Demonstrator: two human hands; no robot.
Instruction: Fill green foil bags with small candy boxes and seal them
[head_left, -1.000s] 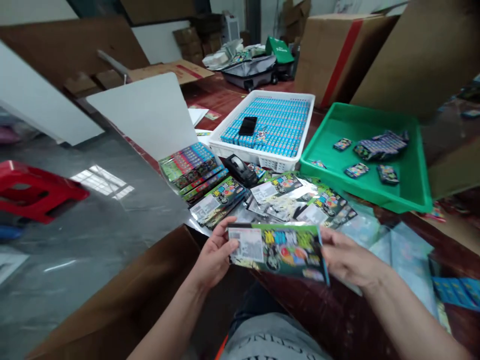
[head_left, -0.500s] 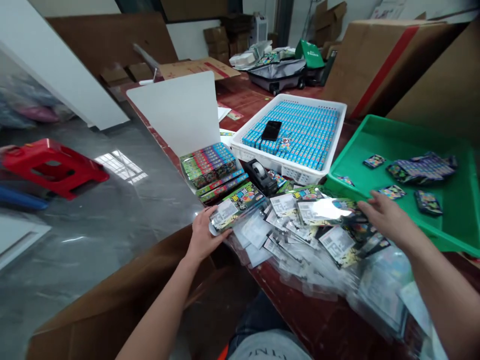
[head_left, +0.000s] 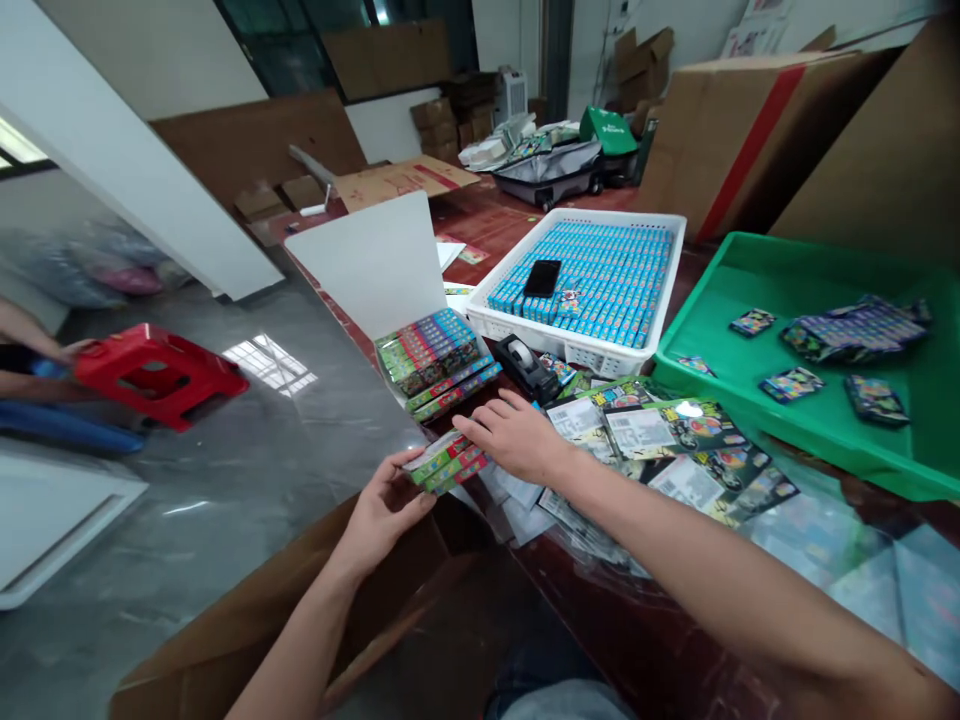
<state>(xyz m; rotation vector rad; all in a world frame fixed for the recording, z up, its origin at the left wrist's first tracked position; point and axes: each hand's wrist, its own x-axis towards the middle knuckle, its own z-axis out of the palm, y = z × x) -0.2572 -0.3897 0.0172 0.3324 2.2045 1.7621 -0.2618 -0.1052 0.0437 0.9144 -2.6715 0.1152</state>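
Printed packs [head_left: 450, 465], in a small stack at the edge of the surface [head_left: 630, 620], sit in the fingers of my left hand [head_left: 381, 512], while those of my right hand [head_left: 517, 437] lie along the far side, whether pinching I cannot tell. I judge this as evening up the stack; the next move calls for aligned edges, with the open white-lidded box [head_left: 367, 262] just beyond. Half a second ago my hands were apart, the right by the green tray [head_left: 750, 425].
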